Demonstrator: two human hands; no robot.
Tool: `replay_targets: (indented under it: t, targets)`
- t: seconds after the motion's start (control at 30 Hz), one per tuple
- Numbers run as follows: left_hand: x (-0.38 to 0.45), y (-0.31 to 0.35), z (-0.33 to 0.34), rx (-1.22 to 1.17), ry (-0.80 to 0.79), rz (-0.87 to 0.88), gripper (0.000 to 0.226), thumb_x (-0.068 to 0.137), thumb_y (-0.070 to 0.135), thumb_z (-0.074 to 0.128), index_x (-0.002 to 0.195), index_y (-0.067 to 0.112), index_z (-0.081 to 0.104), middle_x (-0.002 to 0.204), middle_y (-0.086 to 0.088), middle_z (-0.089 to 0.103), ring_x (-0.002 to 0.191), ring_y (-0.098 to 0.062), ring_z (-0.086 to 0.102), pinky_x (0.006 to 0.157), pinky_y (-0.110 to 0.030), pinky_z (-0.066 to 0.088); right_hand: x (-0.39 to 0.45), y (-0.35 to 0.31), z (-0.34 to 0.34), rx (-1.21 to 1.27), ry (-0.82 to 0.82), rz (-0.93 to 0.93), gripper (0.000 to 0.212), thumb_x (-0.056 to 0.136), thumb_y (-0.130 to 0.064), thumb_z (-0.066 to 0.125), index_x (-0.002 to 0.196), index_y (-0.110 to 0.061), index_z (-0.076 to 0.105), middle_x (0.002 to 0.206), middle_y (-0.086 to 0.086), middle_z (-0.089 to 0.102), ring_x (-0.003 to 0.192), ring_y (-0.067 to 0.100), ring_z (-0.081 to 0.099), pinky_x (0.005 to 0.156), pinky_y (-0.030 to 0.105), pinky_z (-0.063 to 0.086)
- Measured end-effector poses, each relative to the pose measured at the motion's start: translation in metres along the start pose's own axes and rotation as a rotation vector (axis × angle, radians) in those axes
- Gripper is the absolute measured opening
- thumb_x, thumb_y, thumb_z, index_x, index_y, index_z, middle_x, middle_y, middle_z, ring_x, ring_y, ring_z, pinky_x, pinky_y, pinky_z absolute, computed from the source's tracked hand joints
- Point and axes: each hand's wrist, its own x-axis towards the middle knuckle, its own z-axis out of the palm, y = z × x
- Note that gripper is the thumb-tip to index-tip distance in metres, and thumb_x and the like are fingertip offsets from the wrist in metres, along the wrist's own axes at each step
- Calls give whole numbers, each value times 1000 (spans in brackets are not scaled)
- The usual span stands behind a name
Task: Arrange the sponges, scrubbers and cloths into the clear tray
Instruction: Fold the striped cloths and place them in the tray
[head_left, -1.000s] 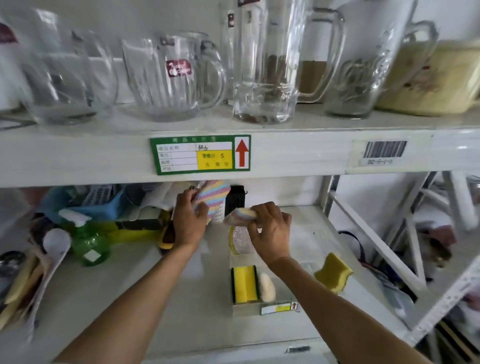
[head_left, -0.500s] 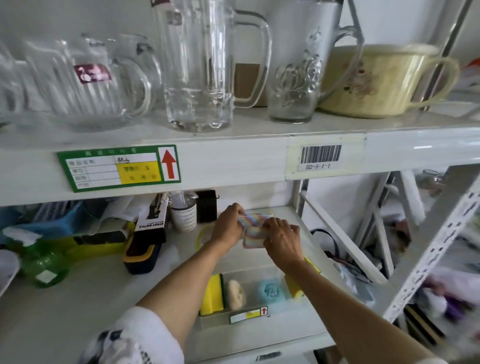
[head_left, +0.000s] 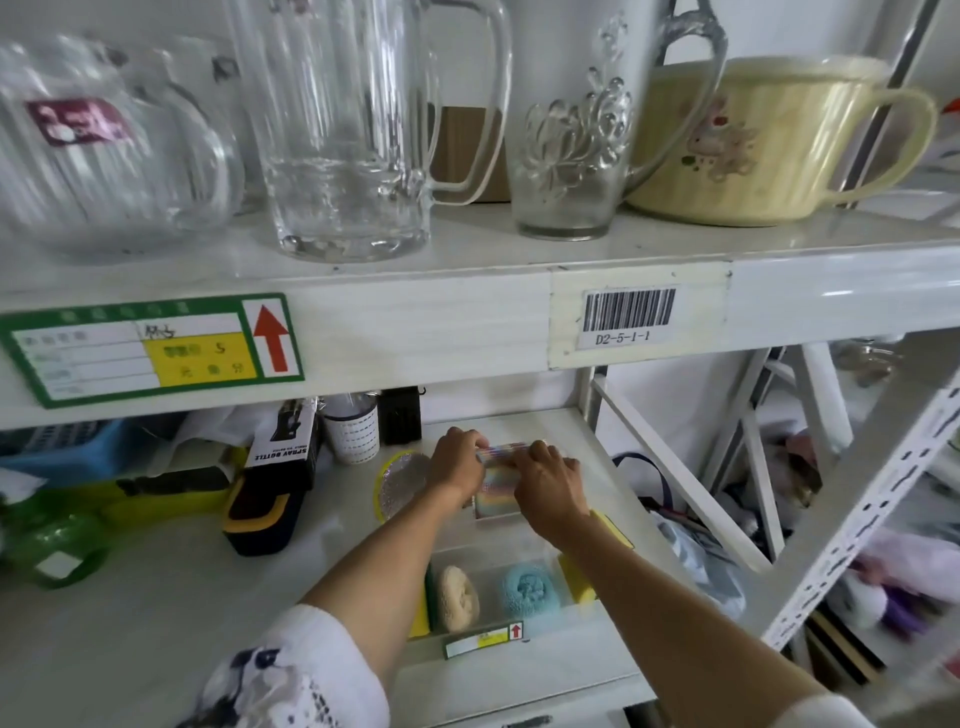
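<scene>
A clear tray sits on the lower shelf. Near its front lie a beige loofah scrubber, a blue mesh scrubber and a yellow-green sponge, partly hidden by my left forearm. My left hand and my right hand both grip a folded pastel striped cloth held upright over the tray's back end. A round silver-mesh scrubber with a yellow rim rests on the shelf left of the tray. Another yellow sponge lies to the right, behind my right arm.
The upper shelf edge hangs close above, carrying glass jugs and a yellow cup. On the lower shelf's left stand a spray-bottle box, a white cup, a black-yellow tool and a green bottle.
The view swung left. My right hand dropped the blue scrubber into the tray, then joined my left hand on the striped cloth, and both brought it down over the tray's back.
</scene>
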Motion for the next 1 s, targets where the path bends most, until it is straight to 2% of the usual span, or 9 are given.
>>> replay_targets:
  t: [0.13,0.33,0.53,0.6,0.67,0.73,0.8,0.9,1.0]
  targets:
    - [0,-4,1,69,-27,64,41,81,-5,51,118,8,63,125,-16,56,119,-31,52,101,-36,44,2,0,4,22,7,-28,46,91,-15,47,137,-22,46,130,8,52,118,30,50,102,41,36]
    - [-13,-14,-14,36,21,167,46,86,-8,46,128,6,54,136,-11,50,129,-24,44,108,-28,34,-1,6,11,118,21,-33,53,88,-4,49,139,-18,46,141,9,50,121,33,52,107,41,36]
    - [-36,-21,-40,-42,153,260,41,88,-7,45,122,11,58,127,-6,56,120,-17,53,101,-22,38,-11,-5,10,156,127,-30,51,82,-2,60,132,-12,53,132,12,55,115,33,55,101,43,43]
    - [-46,-26,-51,-88,179,307,39,87,-6,48,119,12,60,120,-5,58,113,-17,57,98,-27,45,-17,-16,6,129,171,-99,45,82,-10,61,127,-14,56,127,9,59,113,31,57,95,43,45]
    - [-60,-33,-62,-132,204,351,30,88,4,53,116,15,61,113,-3,59,102,-14,60,90,-34,53,-25,-27,3,99,212,-222,38,88,-24,53,126,-20,56,122,3,60,109,24,58,87,40,45]
    - [-80,-41,-72,-160,204,354,27,88,27,56,113,18,61,109,1,60,96,-10,61,82,-33,55,-38,-40,2,130,197,-338,35,94,-37,44,124,-22,55,118,-1,61,106,19,58,83,37,43]
    - [-104,-51,-80,-172,161,338,39,83,47,58,113,22,61,109,7,59,94,-6,59,80,-30,55,-51,-46,9,140,144,-421,36,95,-40,50,127,-24,51,119,-3,60,107,16,57,85,34,42]
    - [-138,-71,-86,-118,64,348,61,74,61,65,123,27,54,114,10,56,102,-2,56,86,-26,51,-67,-48,19,100,35,-517,66,82,-38,68,139,-27,37,130,-5,55,114,15,55,91,30,41]
    - [-166,-91,-88,-59,-54,342,85,67,67,69,138,33,36,130,13,46,118,2,47,98,-25,44,-80,-51,15,167,-53,-569,85,80,-71,51,146,-22,31,141,-2,49,125,17,48,106,32,34]
